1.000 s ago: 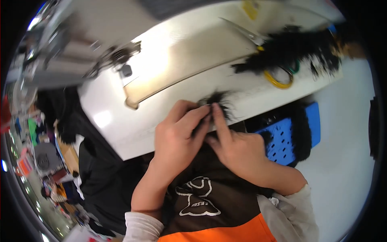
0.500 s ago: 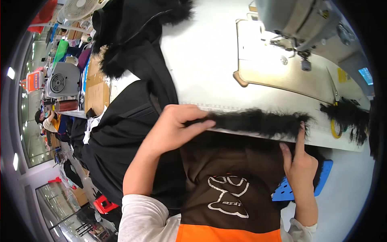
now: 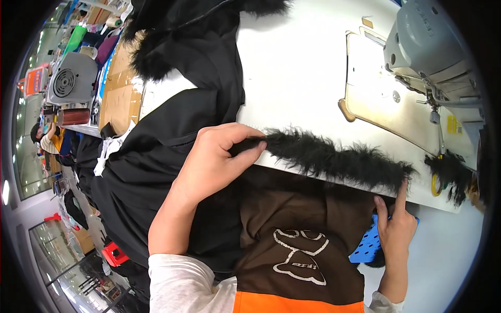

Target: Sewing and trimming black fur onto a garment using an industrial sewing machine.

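A strip of black fur trim [image 3: 339, 159] lies along the near edge of the white sewing table [image 3: 292, 73]. Its left end is pinched between the thumb and fingers of my left hand [image 3: 211, 164]. At the other end, the outstretched index finger of my right hand [image 3: 396, 224] touches the fur, the thumb held apart below the table edge. Left of the strip, a black garment [image 3: 151, 141] with a white label spreads over the table and hangs off it. More black fur trim [image 3: 151, 62] shows on the cloth at the far left.
A sewing machine [image 3: 433, 41] stands at the far right above its metal plate. Yellow-handled scissors [image 3: 434, 182] lie partly under a loose fur piece [image 3: 453, 175] on the right. A blue perforated piece [image 3: 365, 245] sits below the table edge. Cardboard [image 3: 120, 99] lies at left.
The whole view has shifted, so the machine and table appear farther right and more tilted. Both hands keep their places at the strip's ends.
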Demonstrator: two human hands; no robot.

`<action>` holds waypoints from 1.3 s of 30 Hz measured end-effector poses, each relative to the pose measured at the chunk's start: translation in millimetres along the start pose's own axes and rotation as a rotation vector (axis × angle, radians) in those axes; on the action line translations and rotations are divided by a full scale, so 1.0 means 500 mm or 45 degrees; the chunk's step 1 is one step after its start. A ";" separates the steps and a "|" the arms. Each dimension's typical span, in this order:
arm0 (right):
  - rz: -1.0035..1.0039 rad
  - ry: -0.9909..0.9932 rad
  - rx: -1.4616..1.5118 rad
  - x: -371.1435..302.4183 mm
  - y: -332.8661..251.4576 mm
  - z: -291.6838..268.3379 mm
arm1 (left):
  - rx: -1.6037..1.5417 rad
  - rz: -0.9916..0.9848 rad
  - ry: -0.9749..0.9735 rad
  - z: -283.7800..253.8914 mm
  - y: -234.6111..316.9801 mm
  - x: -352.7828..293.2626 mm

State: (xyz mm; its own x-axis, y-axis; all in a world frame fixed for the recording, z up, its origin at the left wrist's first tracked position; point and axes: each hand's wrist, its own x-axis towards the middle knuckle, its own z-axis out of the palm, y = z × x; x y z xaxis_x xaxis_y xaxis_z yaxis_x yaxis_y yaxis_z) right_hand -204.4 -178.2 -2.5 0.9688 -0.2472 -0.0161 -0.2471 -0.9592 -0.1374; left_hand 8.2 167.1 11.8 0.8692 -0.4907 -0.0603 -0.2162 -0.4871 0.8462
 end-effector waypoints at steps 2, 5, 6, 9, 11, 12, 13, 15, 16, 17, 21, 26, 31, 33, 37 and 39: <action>0.011 -0.022 -0.023 0.002 -0.004 -0.007 | 0.059 -0.044 -0.044 -0.005 0.016 0.008; -0.009 0.011 -0.027 0.008 -0.010 -0.010 | 0.146 -0.021 -0.065 -0.005 0.019 0.015; -0.015 0.014 -0.026 0.008 -0.008 -0.007 | 0.148 -0.022 -0.058 -0.008 0.023 0.014; 0.050 -0.012 -0.011 0.002 -0.003 -0.001 | 0.341 0.060 -0.082 -0.010 0.034 0.008; 0.075 -0.053 -0.008 0.002 -0.006 -0.006 | 0.488 0.060 -0.123 -0.008 0.042 0.001; 0.072 -0.049 -0.006 0.002 -0.006 -0.005 | 0.492 0.041 -0.124 -0.009 0.046 -0.001; 0.077 -0.047 0.006 0.000 -0.005 -0.004 | 0.489 0.042 -0.126 -0.008 0.043 0.001; 0.084 -0.047 0.014 0.000 -0.007 -0.003 | 0.427 0.024 -0.134 -0.006 0.034 0.003; 0.071 -0.036 0.011 0.001 -0.007 -0.005 | 0.427 0.023 -0.131 -0.007 0.033 0.004; 0.059 -0.027 0.007 0.001 -0.006 -0.007 | 0.410 0.026 -0.128 -0.008 0.032 0.005; 0.014 0.049 -0.065 0.005 0.004 -0.004 | 0.420 0.007 -0.123 -0.004 0.042 0.013; -0.141 0.004 -0.120 0.037 0.031 -0.043 | 0.449 -0.041 -0.151 -0.003 0.057 0.028; -0.170 0.106 0.032 0.080 0.036 -0.071 | 0.528 -0.094 -0.148 0.009 0.066 0.030; -0.185 0.097 -0.046 0.100 0.040 -0.050 | 0.503 -0.099 -0.118 0.014 0.058 0.028; -0.188 0.095 -0.172 0.211 0.082 -0.042 | 0.242 -0.164 0.011 0.049 0.058 0.042; -0.019 0.307 -0.236 0.274 0.144 -0.053 | 0.139 -0.026 0.042 0.098 0.086 0.090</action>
State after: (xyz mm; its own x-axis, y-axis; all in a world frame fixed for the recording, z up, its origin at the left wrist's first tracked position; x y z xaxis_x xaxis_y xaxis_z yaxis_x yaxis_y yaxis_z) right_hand -89.8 -285.0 11.5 0.9455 -0.2368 0.2234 -0.2533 -0.9662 0.0477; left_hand 16.3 88.8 19.7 0.8877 -0.4568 -0.0582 -0.2438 -0.5735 0.7821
